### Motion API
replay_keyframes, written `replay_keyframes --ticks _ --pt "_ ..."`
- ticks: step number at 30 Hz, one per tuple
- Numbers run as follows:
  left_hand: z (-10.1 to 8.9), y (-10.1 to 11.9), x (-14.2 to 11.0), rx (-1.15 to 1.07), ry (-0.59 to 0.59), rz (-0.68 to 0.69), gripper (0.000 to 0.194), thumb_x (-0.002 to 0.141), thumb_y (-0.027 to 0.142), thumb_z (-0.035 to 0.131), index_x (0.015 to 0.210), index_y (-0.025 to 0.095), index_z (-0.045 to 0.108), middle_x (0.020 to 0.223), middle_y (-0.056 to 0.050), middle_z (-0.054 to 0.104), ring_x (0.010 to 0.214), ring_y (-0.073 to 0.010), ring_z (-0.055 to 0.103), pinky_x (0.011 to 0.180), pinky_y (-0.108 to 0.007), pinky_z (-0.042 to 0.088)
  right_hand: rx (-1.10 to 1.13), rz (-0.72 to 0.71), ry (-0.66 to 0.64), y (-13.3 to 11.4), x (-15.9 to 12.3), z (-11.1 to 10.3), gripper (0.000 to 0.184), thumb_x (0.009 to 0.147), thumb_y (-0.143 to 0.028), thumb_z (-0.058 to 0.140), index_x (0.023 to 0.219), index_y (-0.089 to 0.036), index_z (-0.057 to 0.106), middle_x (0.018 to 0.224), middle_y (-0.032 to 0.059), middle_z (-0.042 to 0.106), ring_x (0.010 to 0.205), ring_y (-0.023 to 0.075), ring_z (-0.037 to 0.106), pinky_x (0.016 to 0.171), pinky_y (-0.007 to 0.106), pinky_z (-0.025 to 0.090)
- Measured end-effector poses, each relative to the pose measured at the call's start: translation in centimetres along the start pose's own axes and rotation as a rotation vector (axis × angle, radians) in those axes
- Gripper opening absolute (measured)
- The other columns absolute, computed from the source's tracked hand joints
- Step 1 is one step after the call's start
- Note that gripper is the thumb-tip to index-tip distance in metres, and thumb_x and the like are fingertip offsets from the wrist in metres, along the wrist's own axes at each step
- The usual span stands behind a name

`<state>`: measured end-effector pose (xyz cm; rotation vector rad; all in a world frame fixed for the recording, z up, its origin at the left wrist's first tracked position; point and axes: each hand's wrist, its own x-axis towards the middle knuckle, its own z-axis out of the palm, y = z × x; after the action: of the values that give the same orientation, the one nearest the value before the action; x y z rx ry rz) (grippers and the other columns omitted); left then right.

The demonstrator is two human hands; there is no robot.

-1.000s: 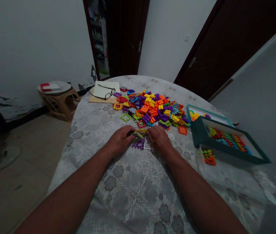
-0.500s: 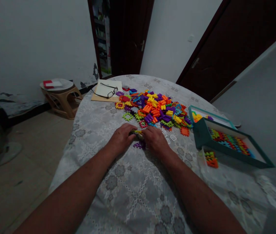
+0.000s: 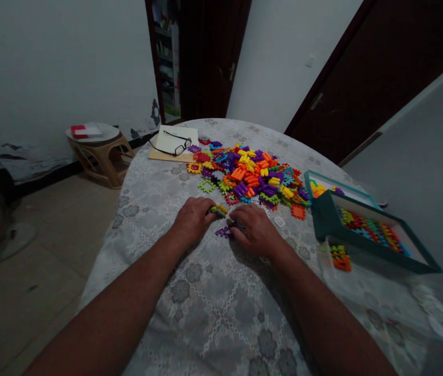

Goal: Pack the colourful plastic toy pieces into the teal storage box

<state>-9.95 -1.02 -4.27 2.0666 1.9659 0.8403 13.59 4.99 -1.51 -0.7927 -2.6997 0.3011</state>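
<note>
My left hand (image 3: 192, 221) is closed on a small stack of yellow and grey toothed plastic tiles (image 3: 218, 210), which stick out past the thumb and fingertips. Beside it, my right hand (image 3: 255, 230) bends its fingers and thumb around the right end of a purple toothed tile (image 3: 224, 231) on the tablecloth. The fingers hide part of that tile. Just beyond both hands lies a big heap of coloured plastic building pieces (image 3: 250, 175), with a green square tile (image 3: 206, 186) at its left edge. White frame-like pieces (image 3: 279, 221) lie near my right hand.
At right stand a dark green box (image 3: 325, 216) with rows of coloured pieces, its lid (image 3: 362, 194), and a clear plastic tub (image 3: 328, 263). Black glasses (image 3: 180, 148) rest on a pad (image 3: 162, 141) at the far left. A stool (image 3: 102, 156) stands left of the round table (image 3: 213, 313).
My right hand has come away from the yellow and grey tiles and moved slightly right and down to the purple tile. My left hand still holds the stack.
</note>
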Motion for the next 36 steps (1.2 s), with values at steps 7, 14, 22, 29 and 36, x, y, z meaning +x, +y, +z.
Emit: replay_keyframes --ticks 7,14,22,29,36 --pt "-0.1 -0.1 0.0 0.052 -0.013 -0.023 0.022 0.098 0.022 0.077 0.12 0.02 0.077 0.118 -0.011 0.079 0.114 -0.0302 0.067 0.107 -0.043 0.05 0.036 0.022 -0.149 -0.9 0.1 -1.1 0.014 0.097 -0.025 0.078 0.108 -0.02 0.07 0.112 0.0098 0.072 0.106 0.0267 0.062 0.096 0.042 0.048" --pt "-0.3 0.0 0.0 0.075 -0.041 -0.029 0.025 0.097 0.019 0.074 0.121 0.021 0.076 0.12 -0.01 0.079 0.114 -0.0304 0.065 0.107 -0.043 0.05 0.3 -0.078 -0.006 -0.2 0.3 -1.0 0.003 0.102 -0.019 0.071 0.101 -0.022 0.07 0.098 0.0042 0.072 0.092 0.0201 0.065 0.085 0.033 0.048" --pt "-0.5 0.4 -0.3 -0.027 -0.112 0.041 0.017 0.097 0.021 0.073 0.114 0.024 0.074 0.112 -0.007 0.078 0.108 -0.028 0.066 0.098 -0.04 0.052 0.367 0.223 0.425 2.3 0.3 1.1 0.017 0.103 -0.03 0.063 0.114 -0.023 0.074 0.103 0.0061 0.075 0.092 0.0234 0.07 0.085 0.036 0.054" --pt "-0.3 1.3 -0.8 -0.091 -0.17 0.085 0.018 0.097 0.025 0.076 0.115 0.027 0.075 0.109 -0.006 0.078 0.105 -0.0279 0.066 0.095 -0.039 0.051 0.355 0.169 0.396 2.6 0.5 1.6 0.019 0.102 -0.026 0.062 0.112 -0.024 0.078 0.107 0.0078 0.073 0.099 0.0239 0.07 0.091 0.038 0.056" --pt "-0.8 1.8 -0.8 -0.098 -0.17 -0.003 0.034 0.094 0.023 0.077 0.127 0.025 0.072 0.109 -0.008 0.077 0.105 -0.0281 0.068 0.094 -0.039 0.053 0.189 0.177 0.496 2.7 0.4 1.6 0.022 0.106 -0.026 0.055 0.114 -0.023 0.076 0.108 0.0107 0.073 0.101 0.0263 0.07 0.091 0.038 0.055"
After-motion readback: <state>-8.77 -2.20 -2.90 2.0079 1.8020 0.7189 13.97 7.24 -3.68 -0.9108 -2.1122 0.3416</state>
